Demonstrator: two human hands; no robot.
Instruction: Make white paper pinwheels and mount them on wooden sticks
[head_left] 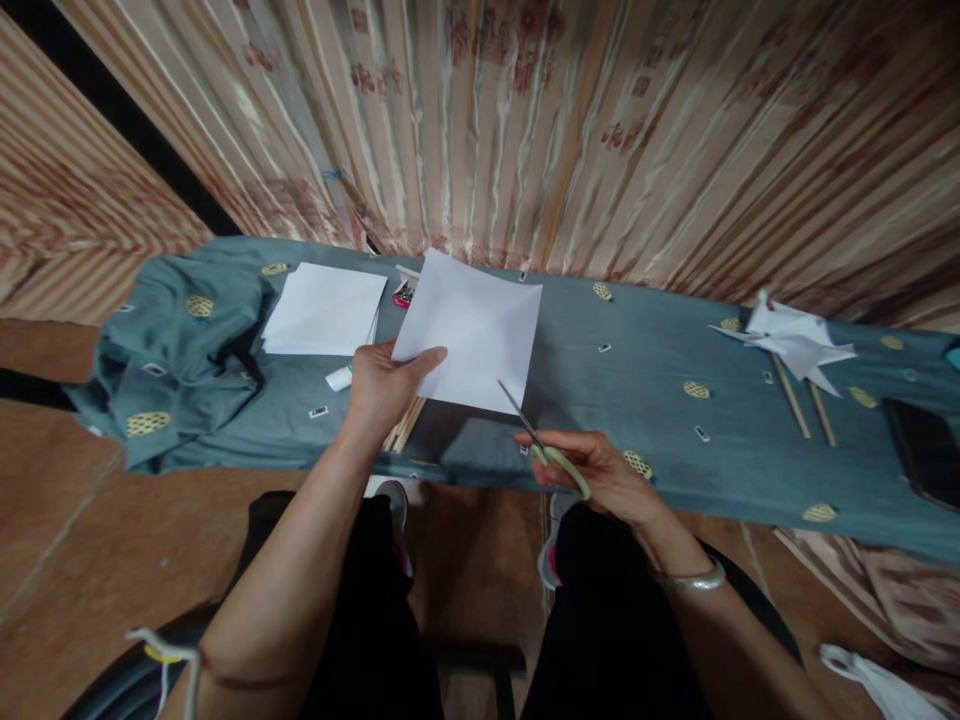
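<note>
My left hand [386,385] grips a square sheet of white paper [472,325] by its lower left corner, thumb on top, holding it above the cloth-covered table. Faint crease lines run across the sheet. In my right hand [592,465] is a pair of scissors [551,455] with pale green handles. Their blades point up and left and overlap the sheet's lower right edge; I cannot tell whether they touch the paper. Beneath the sheet, by my left hand, lie several thin wooden sticks [405,425] and a small white tube [339,378], both partly covered.
A stack of white paper [330,310] lies to the left, with a small red box [403,292] beside it. At the right are folded paper pinwheels [795,335] on sticks and a dark phone [926,450]. Bunched blue-green cloth [202,350] covers the left end. A pleated curtain [510,150] hangs behind.
</note>
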